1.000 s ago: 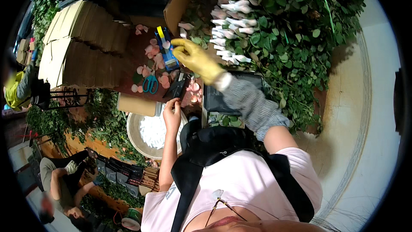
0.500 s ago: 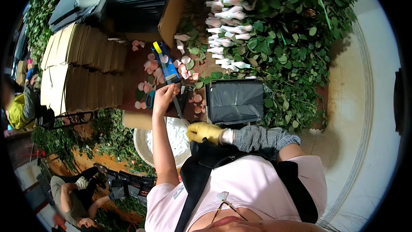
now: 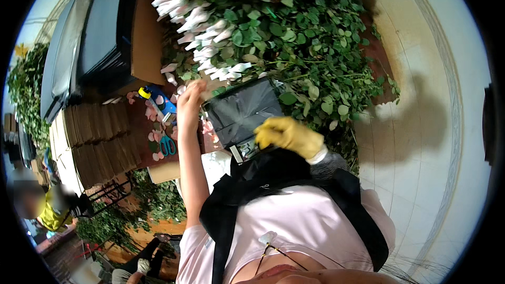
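Flower heads in white net sleeves [image 3: 202, 31] lie bunched in the head view, so the sleeving of these looks done, their leafy stems [image 3: 315, 47] spreading to the right. Below them sits a black pack [image 3: 231, 108], slightly turned, its shiny top already covering it. Pale streaks cross that top and may be tape, but blur hides whether anything is fastened, so what is left to close cannot be told.

The bare left hand [image 3: 192, 94] is at the pack's upper left corner, fingers bunched; whether it grips anything is too blurred to tell. The right hand [image 3: 288, 135], in a yellow glove, is loosely curled over the pack's lower right edge, and I cannot tell if it holds something. To the left lie a blue tape dispenser [image 3: 167, 106], teal scissors [image 3: 168, 146] and pink petals [image 3: 154, 137].

Compared with half a second ago, the left hand has left the dispenser, where a strip hung from its fingers, and is now beside the pack. The gloved hand has risen from the black apron [image 3: 281, 165] to the pack. The view has swung too, so the pack appears tilted.
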The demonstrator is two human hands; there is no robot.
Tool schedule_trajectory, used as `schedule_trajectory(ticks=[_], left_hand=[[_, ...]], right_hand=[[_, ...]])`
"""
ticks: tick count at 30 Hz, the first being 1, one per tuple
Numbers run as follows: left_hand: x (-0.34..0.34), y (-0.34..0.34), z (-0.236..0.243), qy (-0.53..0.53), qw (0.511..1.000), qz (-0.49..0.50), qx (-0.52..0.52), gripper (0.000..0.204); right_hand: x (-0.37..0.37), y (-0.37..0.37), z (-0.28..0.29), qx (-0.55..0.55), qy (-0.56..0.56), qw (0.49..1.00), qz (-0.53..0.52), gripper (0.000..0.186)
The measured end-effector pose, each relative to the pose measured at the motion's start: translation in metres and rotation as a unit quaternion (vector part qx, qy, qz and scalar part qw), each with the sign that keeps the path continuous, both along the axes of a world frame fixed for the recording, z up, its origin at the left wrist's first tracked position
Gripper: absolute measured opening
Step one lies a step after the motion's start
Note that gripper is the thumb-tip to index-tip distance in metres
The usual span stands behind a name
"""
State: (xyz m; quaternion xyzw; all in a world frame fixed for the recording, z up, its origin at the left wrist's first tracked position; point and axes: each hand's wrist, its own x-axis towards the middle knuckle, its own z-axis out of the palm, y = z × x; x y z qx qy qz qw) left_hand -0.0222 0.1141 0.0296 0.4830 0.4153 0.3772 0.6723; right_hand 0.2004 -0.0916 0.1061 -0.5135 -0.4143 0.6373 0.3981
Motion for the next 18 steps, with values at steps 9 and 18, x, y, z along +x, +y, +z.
schedule_trajectory(ticks=[9,18], left_hand=[[0.205,0.003,-0.067,0.597,0.575,-0.127,0.545,0.043],[0.125,-0.100,0.059,0.473,0.604,-0.494,0.409,0.113]], right_hand=[[0.086,-0.052,-0.041,-0.075,0.032,0.964,-0.254,0.040],[0.094,-0.074,-0.081,-0.027,0.151,0.952,-0.265,0.037]])
